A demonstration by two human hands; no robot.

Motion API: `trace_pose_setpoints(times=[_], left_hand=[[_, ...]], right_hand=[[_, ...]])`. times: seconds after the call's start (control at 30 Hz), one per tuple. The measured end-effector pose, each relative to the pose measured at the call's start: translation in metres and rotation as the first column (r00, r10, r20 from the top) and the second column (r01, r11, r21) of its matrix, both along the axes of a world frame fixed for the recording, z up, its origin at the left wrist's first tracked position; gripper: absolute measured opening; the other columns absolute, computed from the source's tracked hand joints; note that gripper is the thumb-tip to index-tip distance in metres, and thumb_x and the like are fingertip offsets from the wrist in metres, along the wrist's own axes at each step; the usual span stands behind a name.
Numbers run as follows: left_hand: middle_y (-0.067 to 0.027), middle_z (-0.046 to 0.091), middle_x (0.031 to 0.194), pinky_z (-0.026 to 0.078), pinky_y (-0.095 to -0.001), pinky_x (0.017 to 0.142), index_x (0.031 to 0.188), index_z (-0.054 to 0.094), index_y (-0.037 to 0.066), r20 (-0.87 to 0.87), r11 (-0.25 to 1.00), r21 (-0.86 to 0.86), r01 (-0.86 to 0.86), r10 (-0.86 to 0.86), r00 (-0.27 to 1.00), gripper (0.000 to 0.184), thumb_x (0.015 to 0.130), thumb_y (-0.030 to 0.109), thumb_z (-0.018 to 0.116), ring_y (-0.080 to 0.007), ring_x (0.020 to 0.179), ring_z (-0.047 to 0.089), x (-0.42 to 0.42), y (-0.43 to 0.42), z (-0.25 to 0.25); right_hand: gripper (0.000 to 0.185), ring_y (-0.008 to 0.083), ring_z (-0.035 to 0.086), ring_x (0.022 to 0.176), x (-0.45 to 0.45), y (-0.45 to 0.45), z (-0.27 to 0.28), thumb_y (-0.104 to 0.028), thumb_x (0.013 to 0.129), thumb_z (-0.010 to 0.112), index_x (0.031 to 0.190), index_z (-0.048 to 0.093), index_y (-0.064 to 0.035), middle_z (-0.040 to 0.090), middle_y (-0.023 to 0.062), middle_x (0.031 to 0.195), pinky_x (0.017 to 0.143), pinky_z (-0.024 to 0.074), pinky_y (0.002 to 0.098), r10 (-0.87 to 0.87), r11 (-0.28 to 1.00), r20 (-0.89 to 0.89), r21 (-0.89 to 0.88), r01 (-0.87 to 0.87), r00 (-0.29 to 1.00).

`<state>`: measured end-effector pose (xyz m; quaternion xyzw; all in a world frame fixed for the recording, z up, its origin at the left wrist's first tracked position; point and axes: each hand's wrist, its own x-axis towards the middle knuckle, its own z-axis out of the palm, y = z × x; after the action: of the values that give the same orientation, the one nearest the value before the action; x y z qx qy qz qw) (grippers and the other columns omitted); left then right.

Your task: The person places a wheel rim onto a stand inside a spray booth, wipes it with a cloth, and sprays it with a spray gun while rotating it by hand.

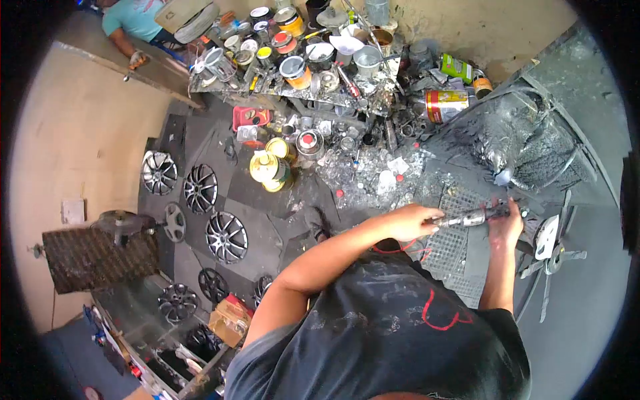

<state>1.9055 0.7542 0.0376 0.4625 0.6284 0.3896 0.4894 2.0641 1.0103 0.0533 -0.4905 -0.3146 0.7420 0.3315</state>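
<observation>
My left hand (415, 223) is closed around one end of a silver, paint-stained spray gun (475, 218). At its other, darker end my right hand (507, 225) grips it, fingers wrapped round. The tool lies roughly level between both hands, in front of my body; its fine parts are small and partly covered by my fingers. A thin red hose (425, 253) runs by my left forearm. Below the hands is a grid-patterned mat (445, 252). A white wheel cover (547, 237) stands on a metal stand (553, 262) just right of my right hand.
A paint-splattered bench (287, 98) carries many cans. Yellow-lidded cans (265, 167) and a red-capped can (309, 142) stand on the floor. Several wheel covers (227, 237) lie at left, near a cardboard box (230, 321). Another person (137, 30) is at top left.
</observation>
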Motion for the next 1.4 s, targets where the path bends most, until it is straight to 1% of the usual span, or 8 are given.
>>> trace_pose_setpoints(times=[0.13,0.23,0.47,0.8,0.93,1.17,1.27,1.4], left_hand=[[-0.0143,0.066,0.11,0.049,-0.0358,0.084,0.136,0.053,0.009,0.022,0.937,0.327,-0.124,0.124,0.992,0.043,0.095,0.017,0.06,-0.0219,0.095,0.065,-0.028,-0.057,-0.043],[-0.0117,0.069,0.105,0.051,-0.0347,0.08,0.136,0.054,0.012,0.113,0.989,0.062,-0.132,0.124,0.986,0.047,0.092,0.022,0.065,-0.0191,0.088,0.066,-0.061,-0.116,-0.044],[-0.0182,0.069,0.093,0.052,-0.0441,0.076,0.12,0.063,0.014,-0.14,0.957,0.045,-0.286,0.289,0.947,0.043,0.088,0.043,0.065,-0.0371,0.087,0.067,-0.114,-0.216,-0.066],[-0.0208,0.066,0.077,0.05,-0.0512,0.067,0.113,0.061,0.01,-0.219,0.865,0.217,-0.453,0.495,0.841,0.037,0.092,0.042,0.061,-0.0418,0.076,0.065,-0.125,-0.266,-0.12],[-0.0222,0.067,0.084,0.05,-0.0537,0.072,0.112,0.056,0.009,-0.274,0.874,-0.074,-0.481,0.446,0.852,0.034,0.093,0.037,0.061,-0.0437,0.082,0.065,-0.138,-0.305,-0.166],[-0.0246,0.068,0.102,0.05,-0.0531,0.081,0.122,0.051,0.011,-0.313,0.455,-0.551,-0.699,0.664,0.679,0.041,0.094,0.041,0.056,-0.0459,0.097,0.063,-0.072,-0.337,-0.276],[-0.0194,0.069,0.102,0.051,-0.0499,0.08,0.115,0.058,0.014,-0.294,0.549,-0.64,-0.538,0.472,0.831,0.034,0.092,0.039,0.059,-0.0398,0.094,0.066,-0.015,-0.332,-0.318],[-0.0166,0.069,0.1,0.052,-0.048,0.078,0.111,0.062,0.01,-0.411,0.389,-0.6,-0.699,0.6,0.687,0.033,0.089,0.035,0.064,-0.0377,0.092,0.066,-0.028,-0.302,-0.324]], right_hand=[[0.024,0.0274,0.064,0.096,-0.027,-0.075,-0.004,-0.014,0.096,0.059,0.117,0.053,-0.0027,0.057,0.0109,0.112,0.068,0.0555,0.054,0.024,0.997,0.009,0.072,-0.024,1.0],[0.018,0.0221,0.067,0.08,-0.061,-0.138,-0.017,-0.013,0.097,0.058,0.111,0.054,-0.0036,0.062,0.0075,0.101,0.055,0.0495,0.0384,0.134,0.989,0.086,0.056,-0.139,0.987],[0.02,0.0206,0.064,0.079,-0.145,-0.242,-0.039,-0.011,0.094,0.06,0.11,0.052,-0.0043,0.055,0.005,0.085,0.064,0.0519,0.0415,0.143,0.989,0.204,0.009,-0.148,0.968],[0.02,0.0275,0.067,0.09,-0.19,-0.275,-0.086,-0.004,0.095,0.053,0.114,0.052,-0.0045,0.063,0.0123,0.107,0.066,0.054,0.0482,0.22,0.964,0.266,-0.207,-0.168,0.939],[0.018,0.0274,0.067,0.09,-0.194,-0.249,-0.157,-0.007,0.093,0.057,0.111,0.055,-0.0065,0.062,0.0099,0.104,0.071,0.0552,0.0495,0.268,0.96,0.352,-0.176,-0.218,0.897],[0.016,0.0219,0.064,0.079,-0.258,-0.252,-0.326,-0.01,0.088,0.064,0.104,0.059,-0.0079,0.066,0.0086,0.093,0.061,0.0507,0.0406,0.387,0.92,0.584,-0.194,-0.341,0.713],[0.016,0.02,0.062,0.073,-0.286,-0.263,-0.415,-0.008,0.087,0.063,0.102,0.059,-0.0073,0.066,0.007,0.085,0.058,0.048,0.0396,0.384,0.919,0.554,-0.153,-0.364,0.738],[0.033,0.0253,0.062,0.09,-0.31,-0.267,-0.567,-0.013,0.086,0.064,0.115,0.054,0.0001,0.065,0.0133,0.103,0.074,0.0487,0.038,0.705,0.665,0.486,-0.199,-0.72,0.517]])
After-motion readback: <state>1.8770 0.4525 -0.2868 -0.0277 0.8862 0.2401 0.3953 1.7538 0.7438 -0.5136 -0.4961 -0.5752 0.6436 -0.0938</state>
